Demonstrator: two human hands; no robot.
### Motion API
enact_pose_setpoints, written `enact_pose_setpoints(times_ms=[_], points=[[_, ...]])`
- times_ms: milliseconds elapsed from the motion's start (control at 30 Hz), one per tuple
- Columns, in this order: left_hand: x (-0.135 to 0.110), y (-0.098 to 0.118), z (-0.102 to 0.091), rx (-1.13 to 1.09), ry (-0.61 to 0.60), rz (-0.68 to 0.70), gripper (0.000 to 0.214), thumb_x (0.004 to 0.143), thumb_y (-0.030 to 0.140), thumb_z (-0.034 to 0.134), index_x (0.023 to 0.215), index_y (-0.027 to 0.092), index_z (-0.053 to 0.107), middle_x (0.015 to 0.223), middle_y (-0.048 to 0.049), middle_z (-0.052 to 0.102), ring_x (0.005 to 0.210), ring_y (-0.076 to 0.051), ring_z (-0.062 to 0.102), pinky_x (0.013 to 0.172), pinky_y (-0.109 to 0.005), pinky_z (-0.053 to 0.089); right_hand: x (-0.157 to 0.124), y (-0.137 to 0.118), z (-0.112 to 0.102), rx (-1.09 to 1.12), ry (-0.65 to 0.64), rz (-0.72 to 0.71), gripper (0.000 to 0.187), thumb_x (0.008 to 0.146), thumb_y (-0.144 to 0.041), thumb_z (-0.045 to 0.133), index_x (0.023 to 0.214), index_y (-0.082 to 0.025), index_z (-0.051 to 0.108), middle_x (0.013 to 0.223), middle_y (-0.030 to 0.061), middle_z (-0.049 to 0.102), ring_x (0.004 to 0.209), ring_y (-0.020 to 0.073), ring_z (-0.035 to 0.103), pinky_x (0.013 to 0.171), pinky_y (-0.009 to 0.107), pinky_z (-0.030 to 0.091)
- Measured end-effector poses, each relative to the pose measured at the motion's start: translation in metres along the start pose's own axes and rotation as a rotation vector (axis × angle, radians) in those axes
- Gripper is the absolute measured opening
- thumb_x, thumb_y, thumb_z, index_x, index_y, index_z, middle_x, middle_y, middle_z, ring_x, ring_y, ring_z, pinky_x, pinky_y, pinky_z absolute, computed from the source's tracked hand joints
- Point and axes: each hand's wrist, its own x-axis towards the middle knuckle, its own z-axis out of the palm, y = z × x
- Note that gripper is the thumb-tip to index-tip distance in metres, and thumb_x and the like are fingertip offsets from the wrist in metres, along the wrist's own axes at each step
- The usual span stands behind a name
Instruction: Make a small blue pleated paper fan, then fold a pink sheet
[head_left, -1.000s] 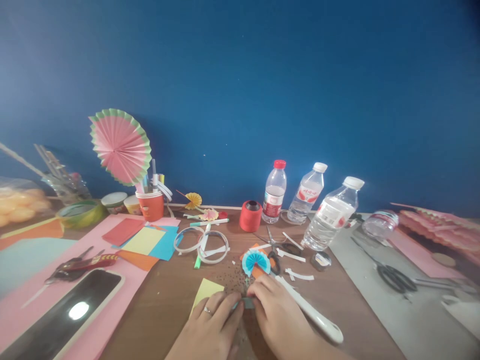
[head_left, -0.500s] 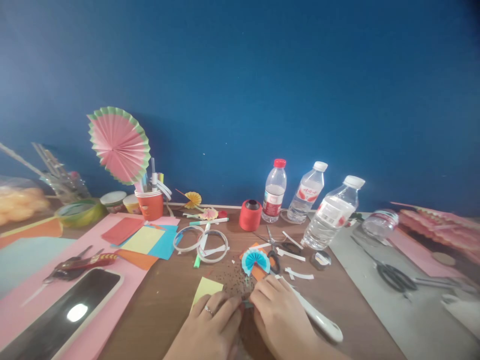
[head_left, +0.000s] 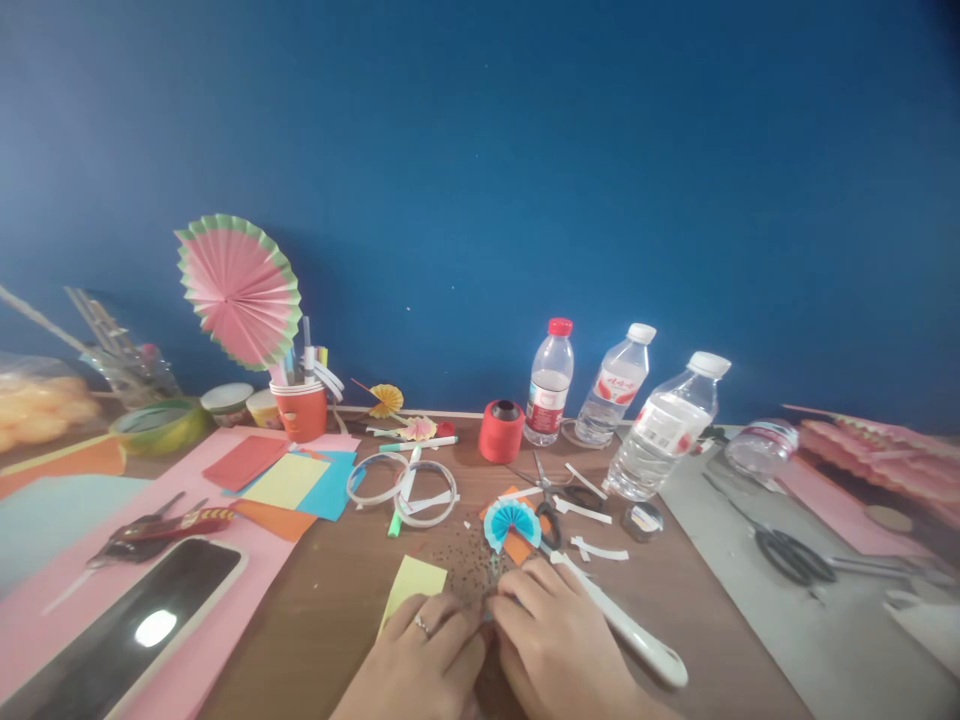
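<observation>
The left hand (head_left: pixel 431 645) and right hand (head_left: pixel 559 635) rest on the table (head_left: pixel 274 650) at the near middle, palms down and fingers curled, their tips close together over a blue-grey sliver (head_left: pixel 490 607). The fingers cover most of it, so I cannot tell whether either hand grips it or merely presses it. Just beyond lies a blue fan (head_left: pixel 512 522), pleated and spread, over orange paper (head_left: pixel 519 548); that piece looks folded already. So do the pink-and-green fan (head_left: pixel 240 290) at far left and the small yellow fan (head_left: pixel 386 401). The piece under the fingers seems unfinished, though how far along is hidden. A yellow sheet (head_left: pixel 415 583) beside the left hand is flat, apparently unworked. As for labels, the red-capped bottle (head_left: pixel 550 390) has a red and white one, too small to read. The middle bottle (head_left: pixel 613 390) bears red characters, too blurred to make out surely. The right bottle (head_left: pixel 666 430) shows what looks like a barcode.
</observation>
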Motion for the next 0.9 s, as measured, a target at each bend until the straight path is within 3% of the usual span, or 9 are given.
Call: enact_pose_setpoints(times_ms=[367,600,767,900], points=[[-0.006,0.005,0.005,0.069,-0.014,0.053,0.035,0.078,0.017,0.048,0.112,0.014,0.051,0.110,-0.0063,0.061,0.101,-0.019,0.053,0.087,-0.027,0.044,0.000,-0.003,0.002,0.023,0.009,-0.031,0.010,0.073,-0.011,0.052,0.064,-0.017,0.053,0.068,0.0019,0.052,0.068,0.0155,0.044,0.060,0.030,0.027],[-0.011,0.007,0.017,0.108,-0.031,-0.082,0.035,0.075,0.020,0.052,0.110,0.017,0.053,0.102,-0.0051,0.062,0.094,-0.022,0.055,0.080,-0.032,0.046,0.001,-0.003,0.000,0.051,-0.004,-0.014,0.008,0.072,-0.014,0.053,0.065,-0.017,0.053,0.070,0.0025,0.053,0.070,0.0155,0.045,0.061,0.030,0.029],[-0.004,0.009,0.005,0.042,-0.153,-0.163,0.021,0.077,0.020,0.052,0.098,0.020,0.058,0.091,-0.0029,0.061,0.086,-0.020,0.055,0.074,-0.030,0.046,0.002,-0.003,0.000,0.103,-0.084,0.031,0.007,0.071,-0.016,0.055,0.065,-0.017,0.051,0.074,0.0023,0.053,0.073,0.0170,0.045,0.061,0.030,0.031],[0.002,0.012,-0.003,-0.003,-0.225,-0.274,0.021,0.076,0.018,0.053,0.096,0.021,0.059,0.091,-0.0036,0.059,0.085,-0.021,0.054,0.073,-0.032,0.045,0.003,-0.003,0.000,0.147,-0.131,0.085,0.010,0.068,-0.016,0.057,0.076,-0.018,0.052,0.080,0.0020,0.054,0.076,0.0187,0.045,0.064,0.031,0.032]])
